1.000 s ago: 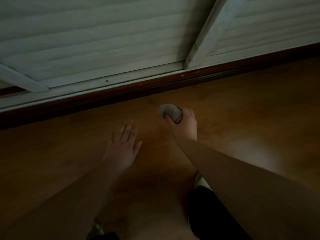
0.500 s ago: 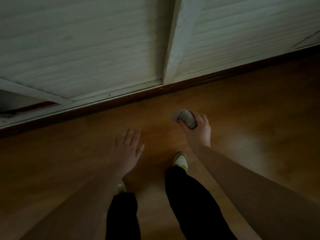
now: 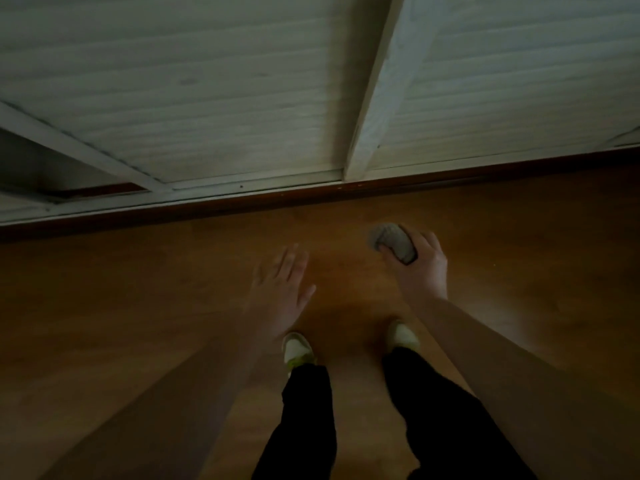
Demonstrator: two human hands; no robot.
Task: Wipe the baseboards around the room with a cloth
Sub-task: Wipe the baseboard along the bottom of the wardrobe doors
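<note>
A balled grey cloth [image 3: 394, 242] is gripped in my right hand [image 3: 420, 268], held above the wooden floor a short way in front of the wall. My left hand [image 3: 278, 289] hangs flat with straight fingers and holds nothing. The dark brown baseboard [image 3: 242, 202] runs across the view from lower left to upper right, under white slatted panels [image 3: 207, 91]. Neither hand touches the baseboard.
A white vertical frame post [image 3: 377, 98] splits the panels. At the far left a panel edge leaves a dark gap [image 3: 52, 168]. My two feet in pale shoes [image 3: 296, 348] stand on the brown wood floor [image 3: 138, 306] below my hands.
The view has risen and shifted; both legs and shoes now show below me. My right hand with the cloth has drawn back from the baseboard and to the right.
</note>
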